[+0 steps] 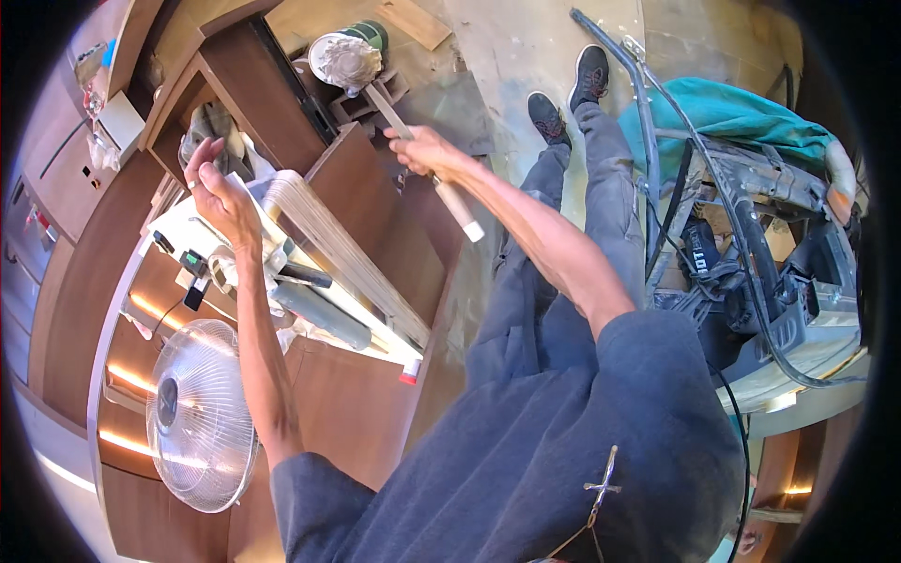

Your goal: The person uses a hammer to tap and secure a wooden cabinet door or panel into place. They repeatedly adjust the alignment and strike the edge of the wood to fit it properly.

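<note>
So the main thing here is a long tool (pixel 454 206), and it's wrapped up in the right hand (pixel 427 153), fingers closed round it partway along. Looks-wise: a slim straight shaft, flat and greyish on the far side of the fist, then a rounder light wood-coloured grip on the near side, finishing in a bright white end. It sits on a slant, white end toward the person's legs, far end up by a bucket (pixel 374 36) on the floor, dark green with a pale rim

At that far end there's a shaggy off-white clump (pixel 345 64) over the bucket's mouth, all lumpy and ragged. It lines up with the shaft and looks joined to it, but I honestly can't tell if it's bristles, fibres or something stuck on

The left hand (pixel 225 202) is up in the air with its fingers spread apart and a bit curled, nothing visible in it. Behind it is a bundle of grey cloth (pixel 214 127) in an open brown cabinet, and just below is a pale worktop (pixel 176 225) with a fair bit of clutter, including a grey tube (pixel 322 316) lying lengthwise. A round wire-caged fan (pixel 192 422) is left of that forearm, and over on the right there's a dark-framed machine (pixel 751 253) with a teal cloth (pixel 723 117) beside it
</note>
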### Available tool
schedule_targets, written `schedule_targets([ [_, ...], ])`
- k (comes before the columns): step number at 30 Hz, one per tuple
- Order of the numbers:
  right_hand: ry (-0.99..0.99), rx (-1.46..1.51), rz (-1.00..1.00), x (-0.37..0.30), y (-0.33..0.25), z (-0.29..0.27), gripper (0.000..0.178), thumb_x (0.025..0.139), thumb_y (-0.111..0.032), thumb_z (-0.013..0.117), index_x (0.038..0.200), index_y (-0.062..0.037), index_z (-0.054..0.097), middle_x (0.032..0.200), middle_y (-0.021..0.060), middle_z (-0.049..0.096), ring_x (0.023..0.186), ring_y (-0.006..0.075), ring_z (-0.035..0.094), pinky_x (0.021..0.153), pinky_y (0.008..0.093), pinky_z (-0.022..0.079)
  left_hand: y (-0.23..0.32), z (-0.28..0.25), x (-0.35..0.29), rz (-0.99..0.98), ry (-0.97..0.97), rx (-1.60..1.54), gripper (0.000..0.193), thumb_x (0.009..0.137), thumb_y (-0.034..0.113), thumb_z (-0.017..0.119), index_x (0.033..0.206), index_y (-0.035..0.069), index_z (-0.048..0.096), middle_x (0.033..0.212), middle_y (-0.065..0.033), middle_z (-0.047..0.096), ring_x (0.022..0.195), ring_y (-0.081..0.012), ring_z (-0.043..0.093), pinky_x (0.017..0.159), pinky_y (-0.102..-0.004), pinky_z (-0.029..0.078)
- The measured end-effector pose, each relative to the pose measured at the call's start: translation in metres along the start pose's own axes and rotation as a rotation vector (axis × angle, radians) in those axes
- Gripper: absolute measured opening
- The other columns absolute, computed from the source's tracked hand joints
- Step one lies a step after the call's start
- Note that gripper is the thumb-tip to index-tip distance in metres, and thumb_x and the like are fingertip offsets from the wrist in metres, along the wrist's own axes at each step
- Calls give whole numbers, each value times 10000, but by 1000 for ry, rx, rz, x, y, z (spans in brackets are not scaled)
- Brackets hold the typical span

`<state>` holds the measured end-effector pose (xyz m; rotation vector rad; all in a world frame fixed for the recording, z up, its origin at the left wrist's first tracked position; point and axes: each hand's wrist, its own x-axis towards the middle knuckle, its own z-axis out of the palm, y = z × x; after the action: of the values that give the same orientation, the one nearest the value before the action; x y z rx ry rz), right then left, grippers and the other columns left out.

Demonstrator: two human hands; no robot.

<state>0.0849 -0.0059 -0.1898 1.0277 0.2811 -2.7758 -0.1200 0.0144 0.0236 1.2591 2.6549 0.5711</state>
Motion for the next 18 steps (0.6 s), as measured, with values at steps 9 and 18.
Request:
schedule_targets([
  [9, -89, 7, 36, 4, -17, -2, 377, 980, -176, 506, 1334, -79, 424, 683, -16, 481, 482, 34, 404, 391, 202, 304, -3, 1, 4, -6, -34, 6, 429, 1017, 323, 331, 1178, 9, 576, 1083, -119, 660, 1056, -204, 573, 986, -364, 387],
  [18, 68, -988, -308, -15, -24, 0, 435, 991, -188, 415, 1424, -177, 374, 771, 63, 617, 658, 238, 620, 622, 410, 510, 2, 0, 2, -9, -14, 26, 388, 1004, 242, 340, 1141, -24, 587, 1049, -133, 663, 1022, -213, 586, 984, -336, 401],
])
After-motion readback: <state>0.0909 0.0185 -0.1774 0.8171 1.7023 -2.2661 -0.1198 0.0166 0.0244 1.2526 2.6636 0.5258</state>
